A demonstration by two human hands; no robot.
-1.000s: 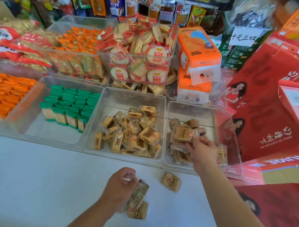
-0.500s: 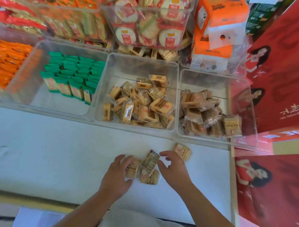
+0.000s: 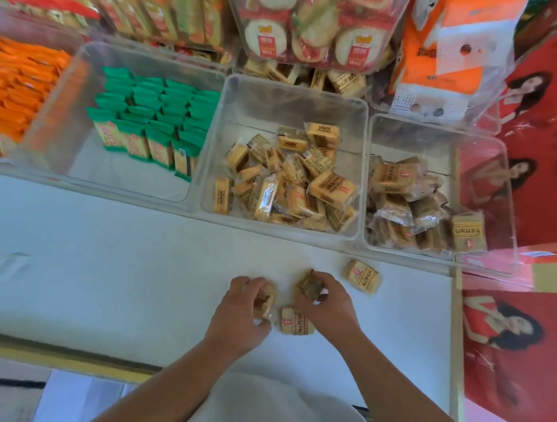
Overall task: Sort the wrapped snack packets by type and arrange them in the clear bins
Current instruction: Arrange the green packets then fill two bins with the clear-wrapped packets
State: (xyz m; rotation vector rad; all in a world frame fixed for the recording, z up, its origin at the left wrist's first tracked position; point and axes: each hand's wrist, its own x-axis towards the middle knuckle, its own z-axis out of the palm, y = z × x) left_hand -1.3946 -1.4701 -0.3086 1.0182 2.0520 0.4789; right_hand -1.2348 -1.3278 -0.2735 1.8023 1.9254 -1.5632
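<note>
Both forearms reach forward over the white bench point(image 3: 113, 250) near its far edge, the left hand point(image 3: 240, 308) arched with fingers curled over a pale wrapped packet point(image 3: 266, 302) and the right hand point(image 3: 331, 307) pinching a darker brown packet point(image 3: 308, 286) between thumb and bent fingers. A tan packet with a red mark point(image 3: 294, 321) lies flat between the two hands, and a similar loose packet point(image 3: 362, 277) lies just right of the right hand, before the right-hand clear bin point(image 3: 411, 131). Half a second ago the right hand only reached beside the darker packet; now it grips it.
</note>
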